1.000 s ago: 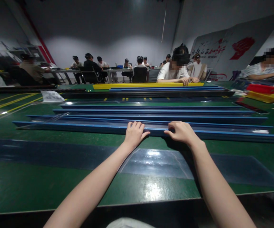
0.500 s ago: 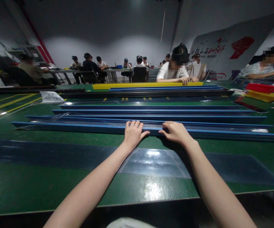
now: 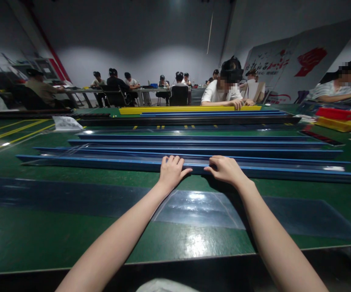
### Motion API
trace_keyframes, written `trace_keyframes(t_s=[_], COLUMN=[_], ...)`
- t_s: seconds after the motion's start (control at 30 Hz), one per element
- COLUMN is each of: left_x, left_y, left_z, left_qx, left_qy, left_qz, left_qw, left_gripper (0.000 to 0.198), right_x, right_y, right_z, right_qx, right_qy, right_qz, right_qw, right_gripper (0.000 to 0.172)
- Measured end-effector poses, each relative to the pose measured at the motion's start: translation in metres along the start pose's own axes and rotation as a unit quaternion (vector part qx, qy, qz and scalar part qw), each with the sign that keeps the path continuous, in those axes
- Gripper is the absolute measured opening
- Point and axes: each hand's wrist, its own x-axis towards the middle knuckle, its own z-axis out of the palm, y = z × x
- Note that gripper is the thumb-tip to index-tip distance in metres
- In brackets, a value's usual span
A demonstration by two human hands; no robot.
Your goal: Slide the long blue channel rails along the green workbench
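Ahead, mid-frame: more blue rails (image 3: 193, 142) lie parallel behind nearest blue rail (image 3: 102, 164). Beyond them, upper centre, yellow rail (image 3: 163, 109) with co-worker's hand (image 3: 236, 104) on it. Nearest blue rail spans nearly full width of green table (image 3: 56, 239), clear sheet (image 3: 199, 209) just below it. Left hand (image 3: 171, 172) and right hand (image 3: 225, 169) sit side by side at its middle, fingers hooked over its near wall, thumbs out. Red tray (image 3: 336, 113) and yellow tray (image 3: 338, 123) at far right, contents unreadable.

Both hands rest side by side on the nearest long blue metal rail (image 3: 102, 164), left hand (image 3: 171, 172) and right hand (image 3: 227, 170) with fingers (image 3: 175, 160) curled over its top edge; more blue rails (image 3: 193, 142) lie parallel behind on the green surface (image 3: 41, 239); a long yellow rail (image 3: 163, 110) lies farther back.
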Motion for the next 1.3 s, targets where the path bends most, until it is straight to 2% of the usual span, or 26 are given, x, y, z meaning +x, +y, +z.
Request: trace_keyframes(t_s=[0.43,0.87,1.3], left_x=[0.000,0.000,0.000], left_y=[0.000,-0.001,-0.001], left_z=[0.000,0.000,0.001], left_qx=[0.003,-0.007,-0.003], left_qy=[-0.008,-0.013,-0.014], left_qz=[0.008,0.003,0.005], left_qw=[1.000,1.000,1.000], left_gripper=[0.039,0.039,0.039], right_x=[0.001,0.003,0.002], right_y=[-0.005,-0.005,-0.007], right_z=[0.009,0.012,0.010], right_qx=[0.017,0.048,0.031], right_qy=[-0.009,-0.008,-0.001], right_qz=[-0.031,-0.044,-0.051], right_qw=[0.999,0.998,0.998], right_gripper=[0.029,0.029,0.032])
